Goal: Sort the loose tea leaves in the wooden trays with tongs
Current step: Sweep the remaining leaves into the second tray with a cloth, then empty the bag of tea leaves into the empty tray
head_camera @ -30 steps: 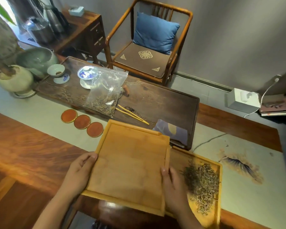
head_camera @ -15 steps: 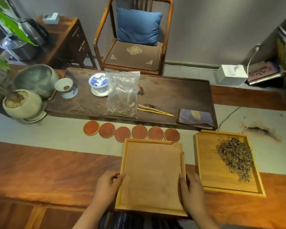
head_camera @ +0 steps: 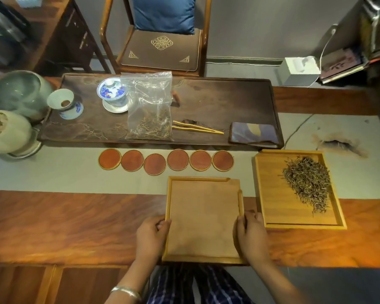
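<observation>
The worktop (head_camera: pixel 64 224) is seen to be of reddish wood with a strong wavy grain and a soft sheen, and it is crossed by a matt pale cloth runner (head_camera: pixel 59 174). The empty tray (head_camera: pixel 203 218) and the tray with leaves (head_camera: pixel 272 202) are made of light, smooth, matt wood. The tea leaves (head_camera: pixel 307 183) look dry, thin and wiry. The dark tea board (head_camera: pixel 206 99) is of dull wood with carved lines. The bag (head_camera: pixel 149 106) is of clear, crinkled, glossy plastic. The tongs (head_camera: pixel 195 127) are of pale bamboo-like wood. The lidded cup (head_camera: pixel 112 93) is of glazed, glossy porcelain.
</observation>
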